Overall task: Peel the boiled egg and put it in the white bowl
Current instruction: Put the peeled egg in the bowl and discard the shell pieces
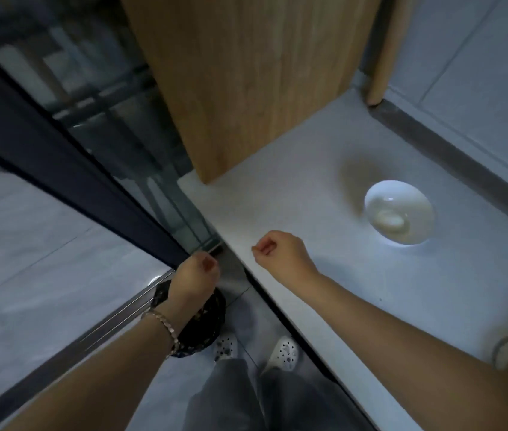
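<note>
1. Egg (391, 219) is seen in white bowl (417, 231) on counter (308, 188).
2. L hand (195, 275), R hand (280, 250): fingers curled; contents cannot be told.
3. Risk: shell bits, if held, may be dropped beside bin (212, 325).

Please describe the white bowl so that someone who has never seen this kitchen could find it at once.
Find the pale counter on the right, in front of the tall wooden board. The white bowl sits on it, close to the tiled wall. It is the only dish there, round and glossy, with a pale egg inside.
</note>
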`<state>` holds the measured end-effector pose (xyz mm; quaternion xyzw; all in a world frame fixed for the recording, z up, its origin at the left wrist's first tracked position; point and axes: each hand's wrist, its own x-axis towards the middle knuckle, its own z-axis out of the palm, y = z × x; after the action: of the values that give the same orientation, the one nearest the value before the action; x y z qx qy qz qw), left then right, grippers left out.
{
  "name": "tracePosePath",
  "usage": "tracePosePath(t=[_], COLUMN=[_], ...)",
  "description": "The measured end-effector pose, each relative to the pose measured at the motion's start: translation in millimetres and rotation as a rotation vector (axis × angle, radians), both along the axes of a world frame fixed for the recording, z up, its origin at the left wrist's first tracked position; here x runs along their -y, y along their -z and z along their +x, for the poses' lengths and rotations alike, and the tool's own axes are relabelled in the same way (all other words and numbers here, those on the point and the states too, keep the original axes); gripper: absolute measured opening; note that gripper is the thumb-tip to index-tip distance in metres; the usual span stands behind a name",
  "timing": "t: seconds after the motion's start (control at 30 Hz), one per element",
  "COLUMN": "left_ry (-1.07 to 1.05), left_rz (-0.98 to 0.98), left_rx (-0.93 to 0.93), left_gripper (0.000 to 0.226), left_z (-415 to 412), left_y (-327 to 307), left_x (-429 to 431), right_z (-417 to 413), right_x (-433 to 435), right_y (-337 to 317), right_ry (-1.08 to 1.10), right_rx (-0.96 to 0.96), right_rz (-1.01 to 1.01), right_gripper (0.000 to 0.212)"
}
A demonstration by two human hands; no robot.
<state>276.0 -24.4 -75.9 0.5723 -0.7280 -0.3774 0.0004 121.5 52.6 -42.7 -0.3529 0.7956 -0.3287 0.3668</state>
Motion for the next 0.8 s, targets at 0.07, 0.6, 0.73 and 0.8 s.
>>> tracePosePath(t=[0.07, 0.6, 0.73, 0.8], left_ry=[-0.077, -0.254, -0.13, -0.021], left_rz=[-0.021, 0.095, 0.07, 0.05], left_rx=[0.046, 0.191, 0.204, 0.19], left_gripper=[0.008, 0.009, 0.016, 0.012], left_z=[36.1, 197.4, 183.0, 164.1], left_y=[1.7, 20.6, 19.4, 17.3], left_x=[4.4, 36.8, 43.4, 46.9], right_z=[40.2, 178.6, 173.0, 160.9], right_x=[20.5, 88.7, 78.1, 66.9], right_y=[7.9, 59.9, 58.3, 56.4], right_ry=[-0.119, -0.457, -0.553, -0.596], right_rx=[0.007, -0.196, -0.234, -0.198], right_rz=[0.05, 0.525, 0.567, 0.58], right_gripper=[0.01, 0.029, 0.017, 0.045])
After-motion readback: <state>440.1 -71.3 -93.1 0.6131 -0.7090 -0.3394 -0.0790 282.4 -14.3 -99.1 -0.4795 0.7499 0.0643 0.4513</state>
